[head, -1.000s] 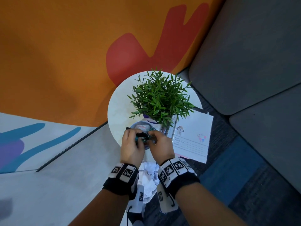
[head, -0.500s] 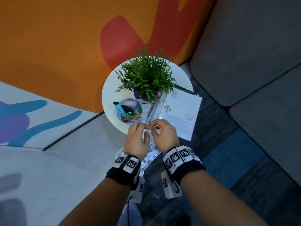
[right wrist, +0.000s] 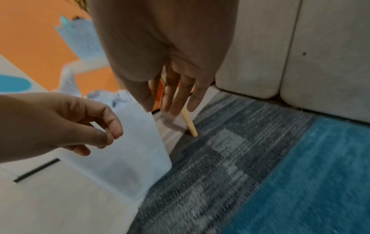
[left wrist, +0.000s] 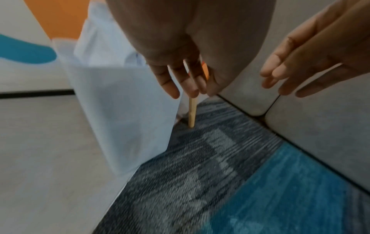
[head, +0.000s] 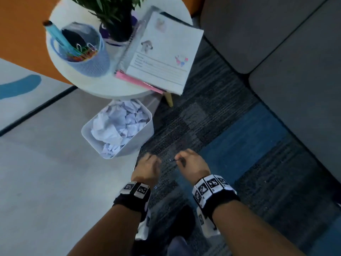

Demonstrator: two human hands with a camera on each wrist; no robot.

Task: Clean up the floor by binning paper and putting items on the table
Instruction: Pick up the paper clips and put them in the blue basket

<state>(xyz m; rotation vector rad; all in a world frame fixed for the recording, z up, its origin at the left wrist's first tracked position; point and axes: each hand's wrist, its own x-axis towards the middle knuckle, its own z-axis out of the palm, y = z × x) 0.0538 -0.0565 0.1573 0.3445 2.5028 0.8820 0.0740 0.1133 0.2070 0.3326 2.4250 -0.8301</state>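
My left hand (head: 148,163) and right hand (head: 186,161) hang low over the dark carpet, just right of the white bin (head: 129,146). The bin is full of crumpled paper (head: 120,124). In the left wrist view the left hand (left wrist: 186,82) points its fingers down, loose and empty, beside the bin's wall (left wrist: 120,110). The right hand (right wrist: 176,98) has straight fingers and holds nothing. A tiny bluish thing (head: 155,187) lies on the carpet by my left wrist; what it is cannot be told.
The round white table (head: 103,91) carries a lilac cup (head: 88,63) of pens and clips, a potted plant (head: 114,8) and a notebook (head: 162,52). Its wooden leg (head: 168,99) stands behind the bin. A grey sofa (head: 276,43) borders the carpet on the right.
Both hands have left the cup on the table, drawn back past the table's edge and dropped to floor level beside the bin. They have moved apart, and the view has tilted down.
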